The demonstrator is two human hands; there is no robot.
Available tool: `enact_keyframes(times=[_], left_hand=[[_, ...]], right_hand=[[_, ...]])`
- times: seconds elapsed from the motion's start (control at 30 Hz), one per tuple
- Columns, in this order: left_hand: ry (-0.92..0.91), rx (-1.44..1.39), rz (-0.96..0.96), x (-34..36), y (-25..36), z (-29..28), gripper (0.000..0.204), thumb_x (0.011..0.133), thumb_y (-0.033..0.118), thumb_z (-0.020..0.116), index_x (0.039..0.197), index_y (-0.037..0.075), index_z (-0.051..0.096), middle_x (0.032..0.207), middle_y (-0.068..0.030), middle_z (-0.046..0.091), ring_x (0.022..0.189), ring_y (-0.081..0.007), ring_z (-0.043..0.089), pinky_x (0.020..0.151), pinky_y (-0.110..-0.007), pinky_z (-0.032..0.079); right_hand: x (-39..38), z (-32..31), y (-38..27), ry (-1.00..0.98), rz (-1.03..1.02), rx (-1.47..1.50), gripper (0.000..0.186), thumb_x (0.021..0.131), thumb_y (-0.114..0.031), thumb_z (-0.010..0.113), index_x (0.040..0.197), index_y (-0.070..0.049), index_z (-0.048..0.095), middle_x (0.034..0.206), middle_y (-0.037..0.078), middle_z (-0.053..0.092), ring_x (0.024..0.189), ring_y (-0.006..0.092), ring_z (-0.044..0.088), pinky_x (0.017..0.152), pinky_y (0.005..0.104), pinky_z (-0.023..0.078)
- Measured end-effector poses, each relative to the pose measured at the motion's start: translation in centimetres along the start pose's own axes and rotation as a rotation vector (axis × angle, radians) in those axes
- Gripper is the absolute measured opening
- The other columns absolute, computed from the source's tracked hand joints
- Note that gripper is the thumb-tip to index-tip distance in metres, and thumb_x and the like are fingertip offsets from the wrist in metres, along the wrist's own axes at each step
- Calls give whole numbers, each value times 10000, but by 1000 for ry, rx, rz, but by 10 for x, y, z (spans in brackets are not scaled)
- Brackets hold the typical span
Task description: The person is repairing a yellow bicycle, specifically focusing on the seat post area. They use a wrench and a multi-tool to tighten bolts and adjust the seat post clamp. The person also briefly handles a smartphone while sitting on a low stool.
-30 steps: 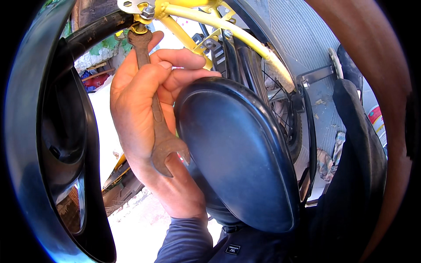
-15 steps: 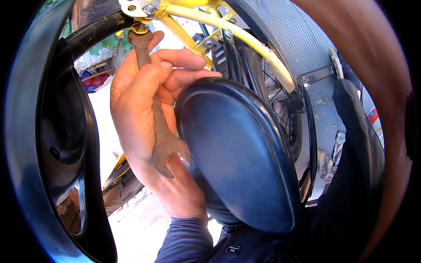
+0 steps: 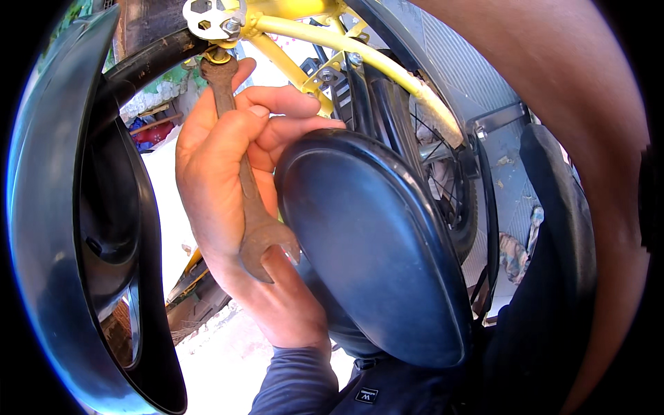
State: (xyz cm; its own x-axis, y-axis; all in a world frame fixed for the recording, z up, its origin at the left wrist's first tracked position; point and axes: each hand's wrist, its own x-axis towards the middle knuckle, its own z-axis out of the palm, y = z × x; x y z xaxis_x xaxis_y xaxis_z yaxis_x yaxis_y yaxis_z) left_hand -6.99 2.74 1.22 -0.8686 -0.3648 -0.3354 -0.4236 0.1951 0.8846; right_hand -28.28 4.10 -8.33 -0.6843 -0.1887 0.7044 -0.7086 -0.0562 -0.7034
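A left hand (image 3: 220,153) grips a rusty open-ended metal wrench (image 3: 251,195) near a yellow tubular frame (image 3: 319,35); the right hand's state cannot be told.

rusty dbl-ended wrench (image 3: 252,202), near-vert., in l. grip (image 3: 213,166)

Grey ribbed floor (image 3: 481,76) at right; crumpled patterned cloth (image 3: 512,257) lying on it.

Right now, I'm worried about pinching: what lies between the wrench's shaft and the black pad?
In the head view, curled fingers of the left hand lie there.
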Motion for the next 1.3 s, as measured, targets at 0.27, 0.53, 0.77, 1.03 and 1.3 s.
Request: enact_keyframes(times=[0.27,0.53,0.77,1.03,1.3], left_hand=[[24,49,3,4,-4,16,484,858,21,441,1281,-198,355,886,-217,638,735,-299,678,739,-353,567],[46,77,-11,0,-3,8,496,853,39,443,1283,-192,353,915,-235,643,752,-299,685,723,-339,571],[74,155,51,-2,-3,16,543,839,86,476,1305,-159,345,1152,-321,576,923,-338,680,643,-309,600],[119,264,169,-4,4,13,517,824,76,484,1279,-160,414,1211,-306,556,977,-341,669,727,-278,594],[7,328,100,-2,6,-6,483,828,54,463,1262,-154,434,1182,-291,574,961,-296,678,772,-292,587]], right_hand=[[2,25,33,167,-336,-247,453,921,-337,405,754,-13,675,811,247,651,766,433,625,769,483,499],[0,6,9,-135,-104,-72,461,920,-362,426,765,-5,672,816,241,652,763,435,623,756,486,498],[1,-3,15,-123,-280,-208,421,896,-347,439,799,-21,687,820,249,651,802,420,633,754,483,501],[-1,-16,-17,-365,-387,-409,319,837,-276,486,769,-31,679,758,226,646,740,377,649,662,456,512],[-2,-13,-14,-335,-68,-132,332,773,-285,504,681,-4,656,716,226,629,681,376,634,641,445,500]])
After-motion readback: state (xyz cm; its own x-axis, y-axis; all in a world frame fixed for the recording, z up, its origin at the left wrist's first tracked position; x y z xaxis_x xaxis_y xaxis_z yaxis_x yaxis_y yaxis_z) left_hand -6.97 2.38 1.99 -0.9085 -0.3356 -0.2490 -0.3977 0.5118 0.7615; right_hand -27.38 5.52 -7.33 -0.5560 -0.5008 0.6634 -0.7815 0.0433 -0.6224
